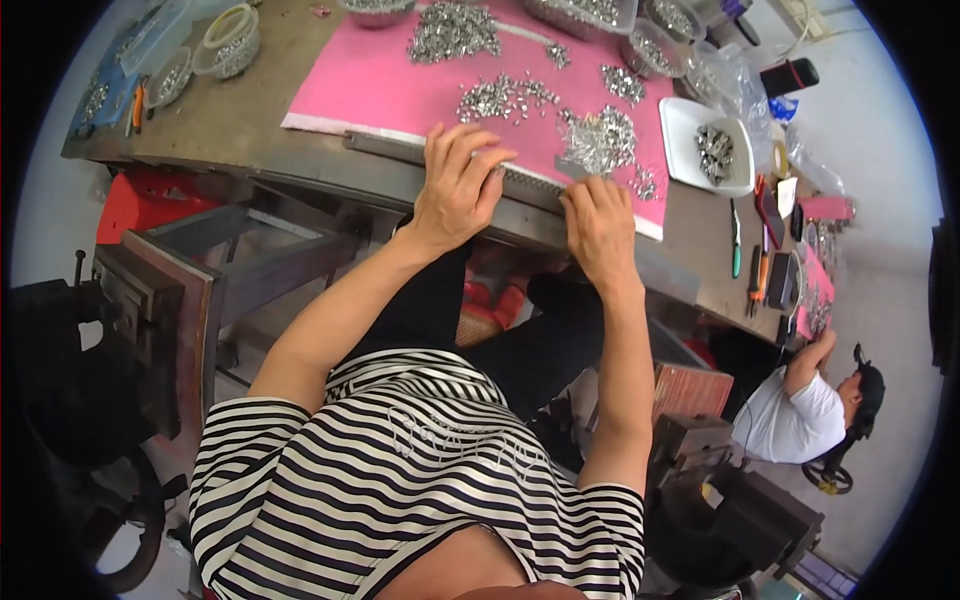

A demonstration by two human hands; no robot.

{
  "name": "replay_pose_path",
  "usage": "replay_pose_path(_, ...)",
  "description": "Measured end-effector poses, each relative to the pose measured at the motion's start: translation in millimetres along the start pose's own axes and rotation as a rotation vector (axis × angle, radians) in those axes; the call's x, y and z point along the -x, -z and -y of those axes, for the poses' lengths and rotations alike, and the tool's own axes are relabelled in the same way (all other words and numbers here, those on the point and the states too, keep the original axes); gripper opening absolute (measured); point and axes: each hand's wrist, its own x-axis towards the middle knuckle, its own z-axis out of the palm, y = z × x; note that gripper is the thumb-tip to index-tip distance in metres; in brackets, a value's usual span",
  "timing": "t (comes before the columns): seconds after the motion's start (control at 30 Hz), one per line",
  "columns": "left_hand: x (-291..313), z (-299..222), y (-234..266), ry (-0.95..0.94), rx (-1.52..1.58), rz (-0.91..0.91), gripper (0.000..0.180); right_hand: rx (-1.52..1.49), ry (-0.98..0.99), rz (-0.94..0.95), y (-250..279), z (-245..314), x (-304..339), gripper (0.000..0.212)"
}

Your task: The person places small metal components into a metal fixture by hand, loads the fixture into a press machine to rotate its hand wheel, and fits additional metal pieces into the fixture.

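Observation:
A long grey metal bar (385, 147) lies along the front edge of the table, with a row of small silvery pieces along its right part. My left hand (455, 190) is bent over the bar near its middle, fingers curled and close together. At the bar's right end my right hand (602, 225) has its thumb and fingers closed on it. Any small piece under the fingertips is hidden. Just beyond the hands, on a pink cloth (370, 75), are loose heaps of small shiny metal parts (605, 135) and a smaller scattered pile (505, 97).
A white tray (680, 150) with metal parts stands right of the cloth. Further right are pliers (757, 280) and a green-handled tool (736, 255). Plastic tubs (235, 60) of parts stand at the far left. Another person (800, 410) works at the right.

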Motion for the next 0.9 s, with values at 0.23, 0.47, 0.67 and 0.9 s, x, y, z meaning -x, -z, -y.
replay_pose_path(0.23,-1,0,0,0.003,0.01,-0.024,0.033,0.134,0.017,0.104,5,7,-8,0.009)
replay_pose_path(0.47,3,-4,5,0.014,-0.003,-0.001,0.032,-0.548,-0.388,-0.032,0,-4,16,0.01)
replay_pose_path(0.67,-2,-5,7,0.021,-0.018,0.007,0.03,-0.538,-0.443,-0.157,-15,-1,17,0.014)
replay_pose_path(0.9,-7,-3,15,0.093,0.078,0.078,0.026,-0.496,-0.43,-0.232,-21,6,20,0.013)
